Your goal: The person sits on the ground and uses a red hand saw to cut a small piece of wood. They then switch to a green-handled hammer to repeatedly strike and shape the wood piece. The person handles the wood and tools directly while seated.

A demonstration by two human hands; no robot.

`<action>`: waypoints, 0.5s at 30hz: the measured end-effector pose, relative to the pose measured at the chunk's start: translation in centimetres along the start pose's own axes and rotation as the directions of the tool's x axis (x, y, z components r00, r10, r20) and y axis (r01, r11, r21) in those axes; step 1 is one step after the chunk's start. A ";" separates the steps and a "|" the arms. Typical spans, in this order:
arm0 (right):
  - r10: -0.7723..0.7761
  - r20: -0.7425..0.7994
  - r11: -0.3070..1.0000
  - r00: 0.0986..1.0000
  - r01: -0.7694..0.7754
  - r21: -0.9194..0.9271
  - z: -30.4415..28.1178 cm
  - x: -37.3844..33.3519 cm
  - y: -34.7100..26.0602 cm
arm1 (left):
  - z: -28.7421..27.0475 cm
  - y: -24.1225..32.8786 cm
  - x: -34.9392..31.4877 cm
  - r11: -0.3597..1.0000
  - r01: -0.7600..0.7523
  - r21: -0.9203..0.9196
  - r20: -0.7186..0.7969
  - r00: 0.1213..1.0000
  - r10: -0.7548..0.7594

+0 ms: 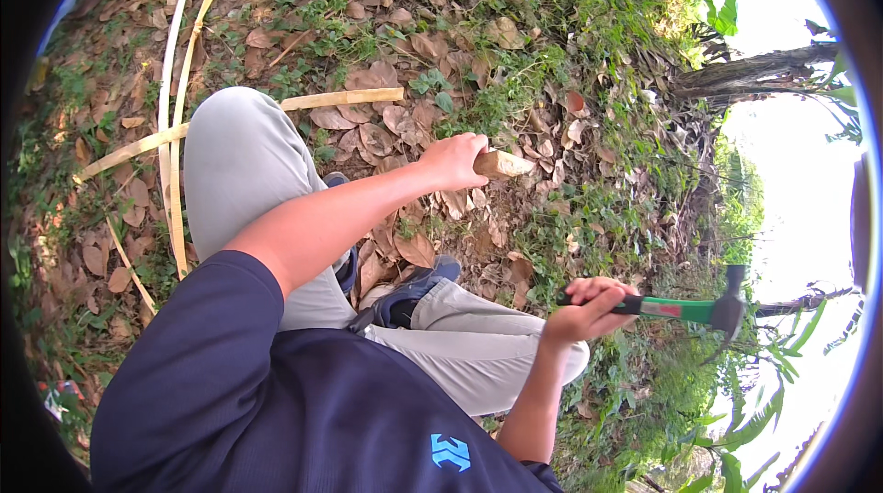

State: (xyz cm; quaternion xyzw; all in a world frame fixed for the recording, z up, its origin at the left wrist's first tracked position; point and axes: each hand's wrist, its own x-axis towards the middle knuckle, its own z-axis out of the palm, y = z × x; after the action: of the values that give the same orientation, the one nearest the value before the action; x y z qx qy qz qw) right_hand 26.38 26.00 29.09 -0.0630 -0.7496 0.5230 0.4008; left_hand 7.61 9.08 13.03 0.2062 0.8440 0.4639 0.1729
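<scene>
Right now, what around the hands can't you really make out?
- Wooden stake, head view: the left hand covers most of it, so its length stays hidden.
- Hammer: the right hand wraps the grip's end; the head is dark against the glare, its shape unclear.
- Bamboo strips: the grey trouser knee covers part of them.

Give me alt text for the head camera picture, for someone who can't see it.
A person crouches on leaf-strewn ground, the left hand gripping a short wooden stake and the right hand holding a green-handled hammer out to the side. Long pale bamboo strips lie across the dry leaves and grass beyond a grey-trousered knee.
</scene>
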 end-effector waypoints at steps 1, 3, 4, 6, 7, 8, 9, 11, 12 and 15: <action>0.078 0.076 0.997 0.994 -0.079 0.007 0.6 -2.5 1.5 | 0.0 0.0 0.0 1.000 0.002 -0.001 0.000 1.000 -0.002; 0.437 0.255 0.740 0.862 -0.184 -0.647 0.4 -5.6 3.4 | 0.1 -0.1 0.0 1.000 -0.020 0.002 -0.023 1.000 0.020; 0.646 0.284 0.505 0.708 -0.117 -0.855 0.4 -6.1 4.3 | 0.1 -0.1 0.0 0.999 -0.024 0.026 -0.024 0.999 0.025; 0.620 0.257 0.660 0.741 -0.316 -0.681 -0.1 -6.4 4.4 | 0.2 -0.1 -0.1 0.996 -0.035 0.084 -0.014 0.999 0.037; 0.622 0.247 0.679 0.743 -0.353 -0.644 -0.4 -5.4 3.8 | 0.1 -0.1 -0.1 0.997 -0.036 0.072 -0.031 0.999 0.038; 0.656 0.173 0.652 0.735 -0.436 -0.621 -0.7 -4.2 2.8 | 0.2 -0.1 -0.2 0.998 -0.035 0.058 -0.040 0.998 0.037; 0.626 0.175 0.694 0.760 -0.440 -0.570 -1.1 -2.9 1.3 | 0.2 -0.1 -0.3 0.998 -0.020 0.053 -0.028 0.999 0.021; 0.529 0.138 0.810 0.838 -0.450 -0.376 -1.4 -0.7 -1.6 | 0.3 -0.2 -0.2 0.998 -0.029 0.050 -0.034 0.999 0.031; 0.466 0.133 0.861 0.875 -0.413 -0.295 -1.7 0.4 -3.0 | 0.3 -0.2 -0.1 0.998 -0.026 0.051 -0.031 0.999 0.028; 0.196 0.016 0.967 0.980 -0.191 -0.172 -1.4 1.2 -3.6 | 0.5 -0.1 0.1 0.999 -0.010 0.038 -0.025 1.000 0.011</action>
State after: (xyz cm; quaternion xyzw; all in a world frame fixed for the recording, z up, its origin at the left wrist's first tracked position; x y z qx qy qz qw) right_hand 27.62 26.05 32.93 -0.1610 -0.7882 0.4949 0.3286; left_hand 7.75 9.40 12.67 0.2080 0.8538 0.4511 0.1559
